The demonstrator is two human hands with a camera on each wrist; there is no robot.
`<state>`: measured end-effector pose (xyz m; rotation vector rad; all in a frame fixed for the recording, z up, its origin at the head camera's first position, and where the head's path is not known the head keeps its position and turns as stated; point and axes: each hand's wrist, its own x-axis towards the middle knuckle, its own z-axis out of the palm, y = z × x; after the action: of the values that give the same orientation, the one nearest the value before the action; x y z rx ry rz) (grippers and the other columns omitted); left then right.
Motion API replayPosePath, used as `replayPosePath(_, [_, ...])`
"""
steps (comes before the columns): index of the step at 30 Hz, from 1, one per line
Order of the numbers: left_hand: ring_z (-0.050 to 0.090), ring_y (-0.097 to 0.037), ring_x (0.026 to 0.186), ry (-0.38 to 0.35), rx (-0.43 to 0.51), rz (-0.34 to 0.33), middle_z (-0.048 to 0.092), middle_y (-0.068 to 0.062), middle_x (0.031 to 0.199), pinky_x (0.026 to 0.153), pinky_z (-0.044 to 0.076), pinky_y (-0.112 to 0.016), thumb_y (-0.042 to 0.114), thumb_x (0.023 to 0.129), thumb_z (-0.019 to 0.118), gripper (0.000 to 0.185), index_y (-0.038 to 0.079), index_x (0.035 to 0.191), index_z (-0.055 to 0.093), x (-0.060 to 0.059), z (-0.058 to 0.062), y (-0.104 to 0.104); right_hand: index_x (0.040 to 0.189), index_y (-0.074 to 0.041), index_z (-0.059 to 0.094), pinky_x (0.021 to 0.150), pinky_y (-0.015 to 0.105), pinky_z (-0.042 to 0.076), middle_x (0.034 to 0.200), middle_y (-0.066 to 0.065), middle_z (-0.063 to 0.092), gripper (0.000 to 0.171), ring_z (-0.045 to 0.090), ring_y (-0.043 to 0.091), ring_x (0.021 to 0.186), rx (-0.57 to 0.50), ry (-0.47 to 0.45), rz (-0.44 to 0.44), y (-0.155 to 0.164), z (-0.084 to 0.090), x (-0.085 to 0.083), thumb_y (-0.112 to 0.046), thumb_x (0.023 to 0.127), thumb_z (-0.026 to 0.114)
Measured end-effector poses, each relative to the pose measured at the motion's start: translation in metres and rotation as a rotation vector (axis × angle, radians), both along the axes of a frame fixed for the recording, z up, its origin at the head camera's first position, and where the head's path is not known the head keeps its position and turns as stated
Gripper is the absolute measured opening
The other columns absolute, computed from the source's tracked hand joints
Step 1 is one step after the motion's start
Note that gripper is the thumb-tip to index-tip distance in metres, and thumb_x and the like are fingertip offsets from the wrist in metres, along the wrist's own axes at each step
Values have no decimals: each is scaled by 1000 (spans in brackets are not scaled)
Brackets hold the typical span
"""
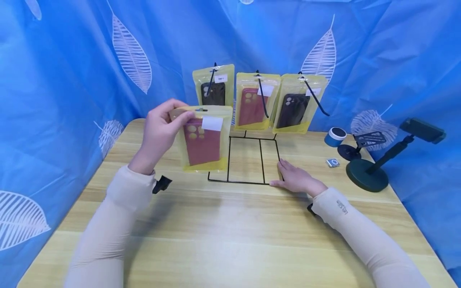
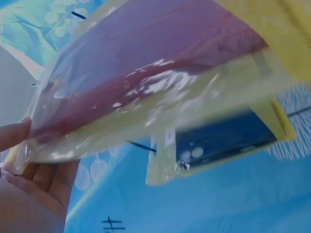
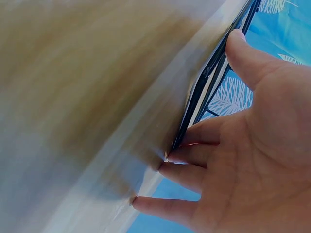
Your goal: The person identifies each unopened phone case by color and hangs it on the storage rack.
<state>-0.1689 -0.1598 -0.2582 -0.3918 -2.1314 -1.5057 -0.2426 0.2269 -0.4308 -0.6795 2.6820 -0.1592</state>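
1. Pale wooden table (image 1: pixel 223 240) fills the lower frame.
2. Black wire display rack (image 1: pixel 245 160) stands at centre; three yellow-edged plastic packets (image 1: pixel 256 102) hang above it.
3. Yellow-edged clear packet holding a red phone case (image 1: pixel 204 140) is held up left of centre, off the rack.
4. Left hand (image 1: pixel 158 134) pinches the packet's top corner.
5. Right hand (image 1: pixel 297 178), fingers flat and straight, presses the rack's base corner.
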Motion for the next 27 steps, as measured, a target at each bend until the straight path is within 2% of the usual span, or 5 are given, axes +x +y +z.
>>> replayPosePath(2, [52, -11, 62, 12, 31, 12, 66, 7, 83, 53, 44, -21, 19, 93, 70, 17, 1, 95, 70, -6, 4, 5, 154, 9, 15, 122, 58, 21, 163, 29, 9, 97, 12, 44, 151, -2, -1, 1, 0, 0, 1, -62, 97, 48])
replayPosePath(6, [61, -14, 74, 12, 104, 6, 67, 6, 85, 62, 52, -22, 18, 93, 70, 20, -2, 97, 68, -14, 10, 11, 154, 9, 15, 122, 59, 21, 163, 29, 9, 96, 12, 44, 151, -6, 0, 1, 0, 1, 1, -61, 97, 48])
replayPosePath(10, [61, -12, 73, 15, 128, 9, 66, 5, 85, 62, 54, -22, 18, 93, 71, 23, -3, 98, 68, -18, 11, 14, 154, 9, 15, 122, 59, 21, 163, 28, 9, 96, 12, 44, 151, -8, 4, 1, 0, -1, 1, -61, 97, 48])
replayPosePath(17, [57, -10, 71, -11, 148, 23, 65, 7, 80, 58, 48, -22, 18, 92, 72, 16, 2, 93, 69, -29, 7, 15, 155, 8, 15, 122, 58, 22, 163, 27, 8, 98, 12, 43, 152, -4, 2, 1, 2, -3, 0, -65, 96, 46])
replayPosePath(27, [57, -12, 75, -19, 167, 21, 65, 6, 82, 60, 48, -23, 20, 92, 72, 14, 6, 92, 71, -36, 3, 10, 155, 8, 15, 122, 58, 22, 163, 28, 8, 98, 12, 43, 151, -5, 1, 5, 1, -2, 0, -63, 96, 47])
